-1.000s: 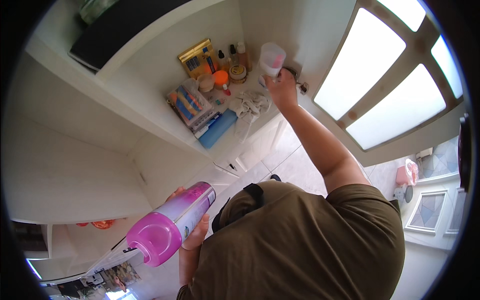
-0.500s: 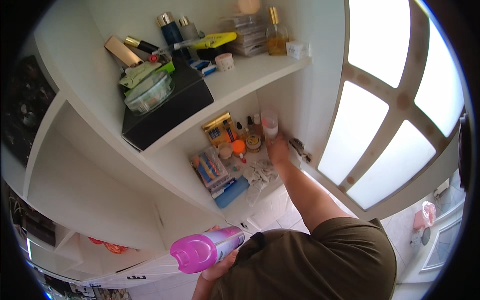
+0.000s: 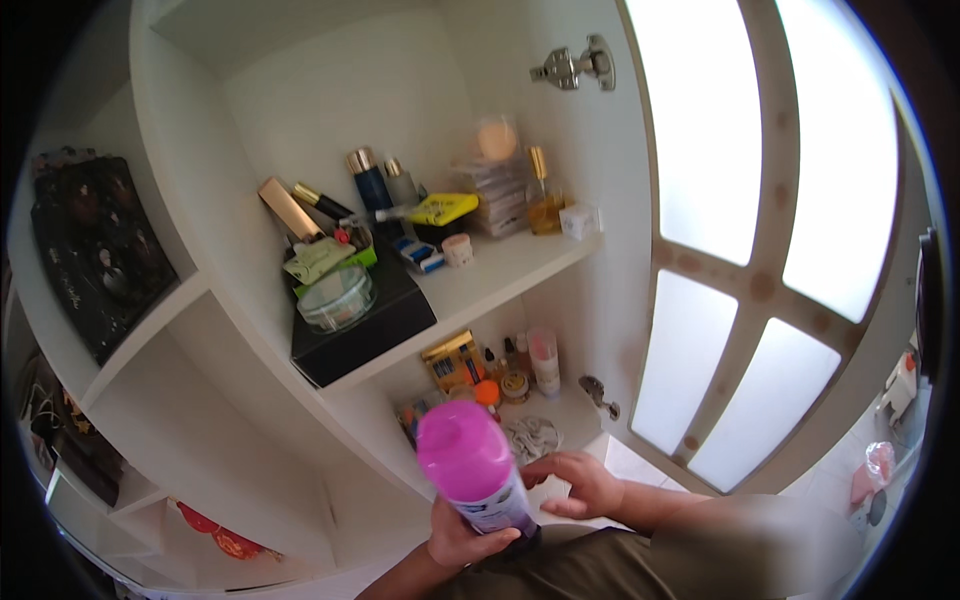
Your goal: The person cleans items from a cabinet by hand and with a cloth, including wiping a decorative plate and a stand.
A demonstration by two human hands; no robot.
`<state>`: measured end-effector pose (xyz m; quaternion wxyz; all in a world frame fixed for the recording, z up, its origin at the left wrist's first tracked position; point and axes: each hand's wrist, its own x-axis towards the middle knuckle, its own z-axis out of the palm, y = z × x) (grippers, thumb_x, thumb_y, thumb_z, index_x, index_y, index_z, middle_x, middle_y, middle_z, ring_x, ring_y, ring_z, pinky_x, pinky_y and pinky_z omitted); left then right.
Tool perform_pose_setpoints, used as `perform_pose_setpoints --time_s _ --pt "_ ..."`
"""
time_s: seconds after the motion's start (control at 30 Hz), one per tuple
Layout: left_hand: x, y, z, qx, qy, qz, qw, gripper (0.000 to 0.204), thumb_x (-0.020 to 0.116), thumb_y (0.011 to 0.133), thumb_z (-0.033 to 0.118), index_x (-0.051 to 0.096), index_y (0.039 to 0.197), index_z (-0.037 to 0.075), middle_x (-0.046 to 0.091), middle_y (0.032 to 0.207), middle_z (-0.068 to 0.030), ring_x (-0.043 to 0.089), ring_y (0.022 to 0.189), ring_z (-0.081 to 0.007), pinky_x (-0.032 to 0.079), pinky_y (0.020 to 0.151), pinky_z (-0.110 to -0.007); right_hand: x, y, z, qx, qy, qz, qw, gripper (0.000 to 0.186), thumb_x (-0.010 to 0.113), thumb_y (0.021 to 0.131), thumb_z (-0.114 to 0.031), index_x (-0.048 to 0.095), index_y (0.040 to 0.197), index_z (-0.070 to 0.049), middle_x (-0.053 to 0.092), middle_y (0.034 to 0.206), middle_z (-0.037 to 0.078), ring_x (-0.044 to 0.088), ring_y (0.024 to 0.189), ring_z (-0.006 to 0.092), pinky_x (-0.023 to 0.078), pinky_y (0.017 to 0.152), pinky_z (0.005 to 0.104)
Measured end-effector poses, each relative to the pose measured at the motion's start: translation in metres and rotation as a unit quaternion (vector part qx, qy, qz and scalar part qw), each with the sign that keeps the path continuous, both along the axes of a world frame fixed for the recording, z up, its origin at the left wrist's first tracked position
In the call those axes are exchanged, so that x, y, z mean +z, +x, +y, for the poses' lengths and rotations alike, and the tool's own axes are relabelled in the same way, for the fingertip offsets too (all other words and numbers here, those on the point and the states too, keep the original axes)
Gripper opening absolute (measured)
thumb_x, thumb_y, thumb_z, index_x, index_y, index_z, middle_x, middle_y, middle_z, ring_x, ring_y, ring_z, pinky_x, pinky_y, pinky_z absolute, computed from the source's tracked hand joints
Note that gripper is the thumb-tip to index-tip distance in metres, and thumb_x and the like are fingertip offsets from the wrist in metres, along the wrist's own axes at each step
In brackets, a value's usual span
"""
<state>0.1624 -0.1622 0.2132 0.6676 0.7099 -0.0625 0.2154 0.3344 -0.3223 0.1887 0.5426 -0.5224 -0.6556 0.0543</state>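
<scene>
A spray can (image 3: pixel 478 470) with a big pink-purple cap stands nearly upright in my left hand (image 3: pixel 462 535), whose fingers wrap its lower part. Just right of the can is my right hand (image 3: pixel 578 486), empty, with its thumb and fingers apart. Behind them, on the lower cupboard shelf, a clear-topped pale bottle (image 3: pixel 544 362) stands at the right. Beside that bottle are a small round jar (image 3: pixel 515 386), an orange-lidded jar (image 3: pixel 487 392) and a gold box (image 3: pixel 455 360). A crumpled whitish cloth (image 3: pixel 532 437) lies in front, and the can hides part of this shelf.
The upper shelf (image 3: pixel 500 290) bears a black box (image 3: pixel 370 335) with a round clear case (image 3: pixel 337 298) on it, plus a perfume bottle (image 3: pixel 545 205) and stacked clear cases (image 3: pixel 497 200). An open cupboard door (image 3: pixel 765 285) with frosted panes stands at the right.
My right hand has let go of the pale bottle on the lower shelf and drawn back beside the can. My left hand has raised the spray can and tipped it more upright. The view has shifted upward.
</scene>
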Motion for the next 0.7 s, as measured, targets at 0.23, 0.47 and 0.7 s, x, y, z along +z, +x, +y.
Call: perform_pose_setpoints --time_s 0.23,0.47,0.7 --pt "0.047 0.041 -0.019 0.043 0.057 -0.126 0.990 0.075 0.086 0.067 0.030 0.051 0.124 -0.003 0.065 0.111 -0.0152 0.065 0.103 -0.0245 0.050 0.090 -0.038 0.050 -0.039 -0.005 -0.124 0.005 -0.026 0.992 0.102 0.086 0.067 -0.048 0.033 0.135 0.007 0.060 0.113 0.025 0.064 0.101 0.0405 0.053 0.085 0.0440" --pt "0.082 0.057 -0.024 0.033 0.110 -0.177 0.978 0.064 0.067 0.087 0.037 0.043 0.130 -0.004 0.057 0.117 -0.0153 0.057 0.108 -0.0232 0.046 0.094 -0.038 0.080 -0.026 -0.006 -0.105 0.090 0.020 0.990 0.096 0.087 0.069 -0.040 0.034 0.137 0.003 0.058 0.121 0.020 0.059 0.113 0.0298 0.047 0.096 0.0403" --pt "0.130 0.049 -0.021 0.022 0.283 -0.277 0.918 0.067 0.058 0.093 0.030 0.029 0.142 -0.005 0.048 0.126 -0.0216 0.049 0.117 -0.0298 0.038 0.101 -0.041 0.154 -0.021 -0.002 -0.073 0.165 0.087 0.980 0.083 0.077 0.077 -0.046 0.042 0.132 0.005 0.060 0.116 0.019 0.060 0.108 0.0256 0.047 0.094 0.0386"
